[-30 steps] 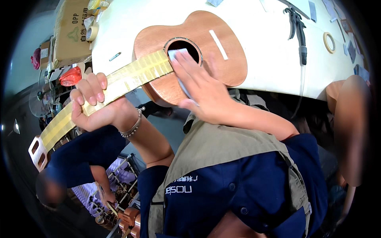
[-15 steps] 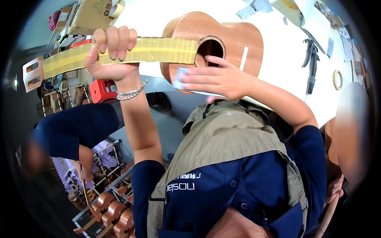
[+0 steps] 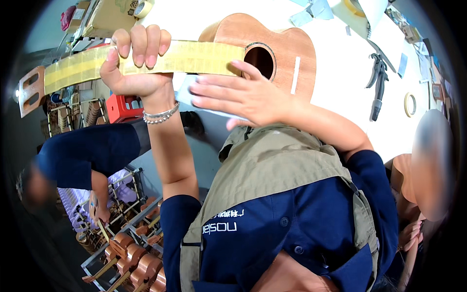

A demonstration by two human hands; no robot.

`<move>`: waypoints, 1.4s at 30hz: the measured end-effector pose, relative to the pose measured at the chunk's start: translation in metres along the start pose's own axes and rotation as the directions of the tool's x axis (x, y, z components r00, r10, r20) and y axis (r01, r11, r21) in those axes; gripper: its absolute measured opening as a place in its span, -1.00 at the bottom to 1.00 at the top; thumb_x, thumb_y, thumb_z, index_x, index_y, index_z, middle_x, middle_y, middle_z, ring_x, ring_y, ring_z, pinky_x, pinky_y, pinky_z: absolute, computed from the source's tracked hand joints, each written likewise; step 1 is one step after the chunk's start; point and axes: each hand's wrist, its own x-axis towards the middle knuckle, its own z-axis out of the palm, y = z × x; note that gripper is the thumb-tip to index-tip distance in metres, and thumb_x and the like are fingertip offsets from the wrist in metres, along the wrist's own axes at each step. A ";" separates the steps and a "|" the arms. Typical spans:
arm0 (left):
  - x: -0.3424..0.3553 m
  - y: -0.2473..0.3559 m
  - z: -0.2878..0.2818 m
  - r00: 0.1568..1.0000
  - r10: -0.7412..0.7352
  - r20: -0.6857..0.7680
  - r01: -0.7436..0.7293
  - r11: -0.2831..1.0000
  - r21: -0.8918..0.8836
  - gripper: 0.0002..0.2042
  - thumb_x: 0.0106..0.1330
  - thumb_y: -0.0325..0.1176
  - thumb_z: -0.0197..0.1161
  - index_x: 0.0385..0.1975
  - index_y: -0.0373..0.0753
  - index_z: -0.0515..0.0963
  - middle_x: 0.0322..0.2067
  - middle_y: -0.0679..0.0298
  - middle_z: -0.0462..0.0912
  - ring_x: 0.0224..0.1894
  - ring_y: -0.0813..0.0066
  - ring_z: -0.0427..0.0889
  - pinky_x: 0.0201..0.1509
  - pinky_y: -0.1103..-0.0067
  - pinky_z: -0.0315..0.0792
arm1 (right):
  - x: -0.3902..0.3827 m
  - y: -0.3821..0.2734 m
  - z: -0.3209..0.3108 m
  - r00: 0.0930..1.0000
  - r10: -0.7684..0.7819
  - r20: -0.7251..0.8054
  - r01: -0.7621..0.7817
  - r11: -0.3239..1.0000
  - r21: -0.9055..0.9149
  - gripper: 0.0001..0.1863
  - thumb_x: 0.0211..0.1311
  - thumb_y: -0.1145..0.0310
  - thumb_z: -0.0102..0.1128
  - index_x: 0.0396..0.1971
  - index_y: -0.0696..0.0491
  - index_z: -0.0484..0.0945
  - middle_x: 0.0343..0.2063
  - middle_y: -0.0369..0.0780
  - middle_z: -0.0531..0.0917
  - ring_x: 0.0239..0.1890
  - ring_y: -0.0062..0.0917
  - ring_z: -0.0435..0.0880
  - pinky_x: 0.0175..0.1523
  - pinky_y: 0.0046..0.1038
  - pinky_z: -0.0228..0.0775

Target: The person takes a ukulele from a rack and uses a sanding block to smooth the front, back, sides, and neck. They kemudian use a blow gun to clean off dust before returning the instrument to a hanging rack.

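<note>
An unstrung wooden ukulele [image 3: 287, 48] lies with its body on the white table and its neck pointing left. Yellow tape [image 3: 199, 56] covers the face of the neck up to the round soundhole. My left hand [image 3: 138, 61] is wrapped around the neck, fingers over the tape, near the slotted headstock [image 3: 32, 91]. Below the neck, my right hand [image 3: 238, 97] holds a pale blue-grey sheet or pad [image 3: 185, 93] under its fingers, by the near side of the body. The hand hides part of the ukulele's edge, and its fingertips are slightly blurred.
A black clamp [image 3: 376, 85] and a tape roll [image 3: 410, 104] lie on the table [image 3: 340, 97] to the right. At left are a red stool [image 3: 119, 108] and a bending co-worker [image 3: 97, 151] beside racked ukuleles [image 3: 131, 258]. Another person's hand [image 3: 411, 236] holds an instrument at lower right.
My right hand and the pale sheet have moved left, away from the body and below the neck. The ukulele has shifted slightly left with my left hand still around its neck.
</note>
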 end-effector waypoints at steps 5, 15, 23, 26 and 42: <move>0.004 -0.002 -0.023 0.990 0.031 -0.138 -0.025 0.999 0.045 -0.79 0.04 -0.14 0.00 -0.68 -0.05 0.21 -0.80 0.50 0.15 -0.75 0.68 0.13 -0.55 0.66 0.12 | -0.080 -0.017 0.023 0.956 0.293 -0.004 -0.293 0.956 0.034 -0.25 0.10 -0.14 -0.14 0.24 0.00 0.18 0.27 -0.27 0.19 0.32 -0.47 0.11 0.35 -0.12 -0.32; 0.003 0.007 -0.044 0.988 -0.024 -0.150 0.025 1.000 0.003 -0.78 -0.09 -0.17 0.11 -0.73 -0.05 0.23 -0.79 0.48 0.13 -0.72 0.67 0.15 -0.50 0.66 0.15 | -0.197 -0.053 0.061 0.395 0.918 -0.044 -0.917 0.391 -0.075 -0.30 0.29 -0.15 -0.48 0.32 -0.05 -0.05 0.33 -0.24 0.01 0.39 -0.35 -0.12 0.31 0.02 -0.70; 0.053 -0.007 0.055 0.903 -0.066 0.425 -0.005 0.986 0.165 -0.53 0.20 0.16 0.05 -0.38 -0.22 0.38 -0.60 0.33 0.36 -0.53 0.38 0.39 -0.16 0.44 0.35 | -0.129 -0.015 -0.046 0.365 0.767 -0.527 -0.689 0.603 0.402 -0.41 0.31 0.31 -0.14 0.30 0.06 -0.02 0.26 -0.06 0.14 0.21 -0.26 0.31 0.25 -0.30 0.12; 0.054 -0.026 0.075 0.759 -0.063 0.648 -0.032 0.990 0.134 -0.46 0.27 0.21 -0.16 -0.43 -0.26 0.33 -0.62 0.30 0.38 -0.59 0.48 0.40 -0.35 0.49 0.37 | -0.056 -0.027 -0.105 0.664 0.667 -0.339 -0.717 0.697 -0.033 -0.34 0.10 0.37 0.13 0.23 0.08 0.15 0.23 -0.03 0.17 0.21 -0.23 0.30 0.24 -0.27 0.17; 0.031 -0.030 0.101 0.813 -0.071 0.577 -0.044 0.982 0.183 -0.43 0.26 0.24 -0.17 -0.48 -0.28 0.31 -0.70 0.29 0.31 -0.70 0.50 0.30 -0.48 0.53 0.32 | -0.004 -0.016 -0.106 0.862 0.501 -0.073 -0.360 0.505 -0.784 -0.26 0.01 0.03 0.13 0.12 0.23 0.28 0.15 -0.12 0.33 0.25 -0.36 0.21 0.38 -0.14 -0.26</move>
